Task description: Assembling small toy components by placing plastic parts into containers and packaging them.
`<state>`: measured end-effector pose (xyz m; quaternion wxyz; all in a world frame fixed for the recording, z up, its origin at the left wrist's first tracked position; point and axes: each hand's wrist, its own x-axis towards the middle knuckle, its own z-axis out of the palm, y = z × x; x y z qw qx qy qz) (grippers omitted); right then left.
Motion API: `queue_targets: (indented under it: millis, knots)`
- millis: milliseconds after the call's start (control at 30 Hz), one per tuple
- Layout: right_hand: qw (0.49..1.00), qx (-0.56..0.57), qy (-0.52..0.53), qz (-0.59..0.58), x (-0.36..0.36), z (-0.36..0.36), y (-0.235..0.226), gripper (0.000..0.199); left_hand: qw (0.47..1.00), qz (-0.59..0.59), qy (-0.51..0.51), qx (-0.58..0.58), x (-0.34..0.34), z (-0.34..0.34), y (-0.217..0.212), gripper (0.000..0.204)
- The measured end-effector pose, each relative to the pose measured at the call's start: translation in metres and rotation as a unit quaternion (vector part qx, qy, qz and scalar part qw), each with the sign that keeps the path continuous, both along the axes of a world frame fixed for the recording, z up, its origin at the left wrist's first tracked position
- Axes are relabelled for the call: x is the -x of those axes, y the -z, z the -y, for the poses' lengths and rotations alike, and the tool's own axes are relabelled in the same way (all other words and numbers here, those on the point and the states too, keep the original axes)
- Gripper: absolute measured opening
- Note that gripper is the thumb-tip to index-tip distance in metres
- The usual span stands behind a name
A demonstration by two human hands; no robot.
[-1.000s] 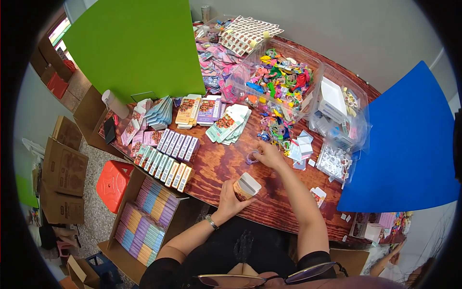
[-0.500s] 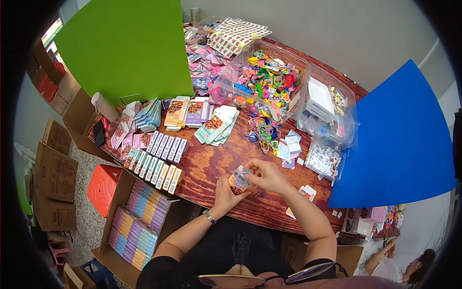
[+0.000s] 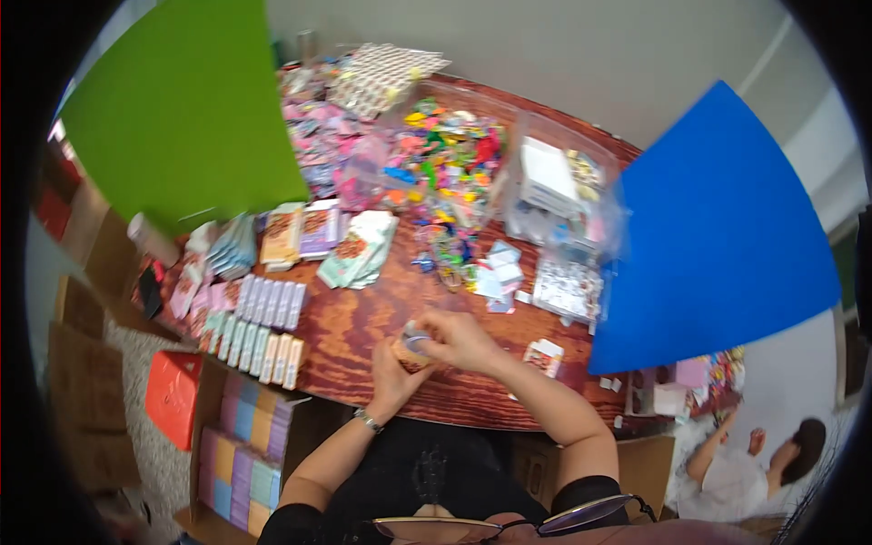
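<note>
My left hand [image 3: 391, 380] is wrapped round a small orange printed carton [image 3: 411, 360], held tilted above the front part of the wooden table [image 3: 341, 318]. My right hand [image 3: 461, 341] is closed at the carton's upper end. Its thumb and fingers pinch a pale, thin item [image 3: 418, 333] there, too blurred to name. Right of my right forearm, a flat printed carton [image 3: 545, 357] lies on the table. Beyond the hands are a fan of green flat cartons [image 3: 360, 252] and a loose heap of coloured bands [image 3: 448, 254].
Clear bins of colourful small toys [image 3: 454, 154] and white pieces [image 3: 568, 289] stand at the back and right. Filled cartons [image 3: 259, 336] stand in rows on the left. Green [image 3: 182, 118] and blue panels [image 3: 718, 245] flank the table. Another person [image 3: 736, 472] sits at lower right.
The whole view has turned and blurred, so the table items appear farther left. Both hands stay together at the orange carton, with my right fingers still at its upper end.
</note>
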<state>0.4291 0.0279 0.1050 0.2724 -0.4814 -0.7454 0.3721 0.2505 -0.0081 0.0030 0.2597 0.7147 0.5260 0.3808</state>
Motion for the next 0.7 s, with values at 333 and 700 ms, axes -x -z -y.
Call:
queue_targets:
  millis: [333, 700]
  knots:
    - [0.982, 0.017, 0.171, 0.083, -0.082, 0.008, -0.032, 0.031, 0.999, 0.029, 0.016, 0.019, -0.008, 0.001, 0.009, 0.079]
    - [0.808, -0.043, 0.518, 0.278, -0.332, -0.027, 0.096, 0.014, 0.998, -0.026, 0.037, 0.045, -0.006, 0.007, 0.023, 0.077]
